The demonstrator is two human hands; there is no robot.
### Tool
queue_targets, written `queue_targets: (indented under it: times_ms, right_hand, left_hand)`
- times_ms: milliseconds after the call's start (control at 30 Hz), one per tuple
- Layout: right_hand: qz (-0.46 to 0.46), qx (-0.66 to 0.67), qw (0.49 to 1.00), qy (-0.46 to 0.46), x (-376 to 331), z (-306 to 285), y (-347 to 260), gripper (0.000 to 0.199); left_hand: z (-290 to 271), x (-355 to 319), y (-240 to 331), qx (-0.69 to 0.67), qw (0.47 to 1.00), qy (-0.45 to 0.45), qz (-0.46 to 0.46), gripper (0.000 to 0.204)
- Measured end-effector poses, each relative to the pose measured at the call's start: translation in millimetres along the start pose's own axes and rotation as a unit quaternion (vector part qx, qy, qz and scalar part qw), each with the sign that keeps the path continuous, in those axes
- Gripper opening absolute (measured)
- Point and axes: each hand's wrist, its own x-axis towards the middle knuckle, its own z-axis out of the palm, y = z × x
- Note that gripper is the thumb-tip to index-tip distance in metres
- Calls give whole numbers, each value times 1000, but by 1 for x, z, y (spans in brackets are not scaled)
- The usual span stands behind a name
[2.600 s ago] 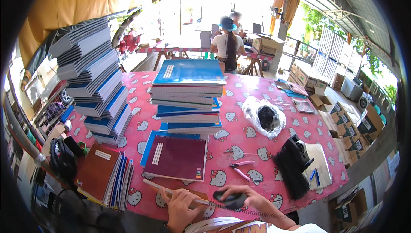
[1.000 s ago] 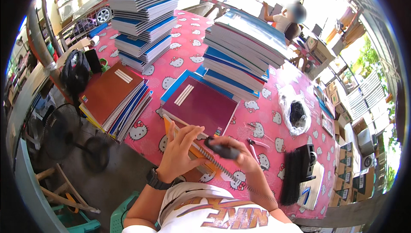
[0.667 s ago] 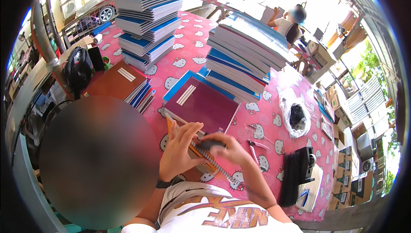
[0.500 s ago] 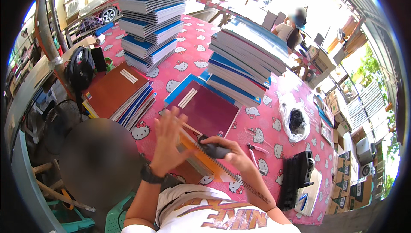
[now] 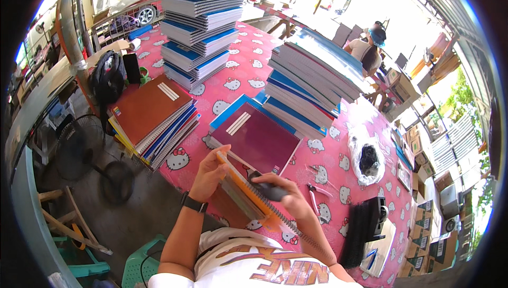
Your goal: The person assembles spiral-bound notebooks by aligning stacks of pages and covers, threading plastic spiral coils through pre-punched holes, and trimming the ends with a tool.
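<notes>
An orange-covered notebook (image 5: 244,188) stands tilted on its edge before me, its spine up and to the right. My left hand (image 5: 209,176) is closed on its far end, fingers and thumb pinching the corner. A dark handheld tool (image 5: 271,190) lies in the grip of my right hand (image 5: 294,199), against the spine. From the notebook's near end a dark spiral binding coil (image 5: 313,241) trails over my right forearm. Just beyond, a maroon notebook (image 5: 262,140) rests on a blue-covered one. Pink-handled pliers (image 5: 313,199) lie right of my right hand.
Tall stacks of spiral notebooks (image 5: 201,28) and bound books (image 5: 301,87) stand at the back. A brown-topped notebook pile (image 5: 151,110) sits left. To the right are a plastic bag (image 5: 366,158), black coils (image 5: 355,230) and a black device (image 5: 378,216). A fan (image 5: 79,147) stands left; another person sits far off.
My left hand, spread in front of the notebook before, has closed on its far end. My right hand keeps the tool at the spine. The whole view has shifted slightly.
</notes>
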Motion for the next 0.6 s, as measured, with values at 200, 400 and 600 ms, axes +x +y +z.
queue_targets:
  times_ms: [200,400,600]
  right_hand:
    - [-18,48,998,-40,1,-5,-9,61]
    - [18,-108,994,-20,19,-8,5,66]
    - [57,-285,956,46,26,-12,11,61]
  left_hand:
    - [-2,-2,-9,-22,1000,6,3,52]
    - [4,-1,-12,-60,997,42,24,49]
    - [-1,-3,-16,-99,994,55,12,40]
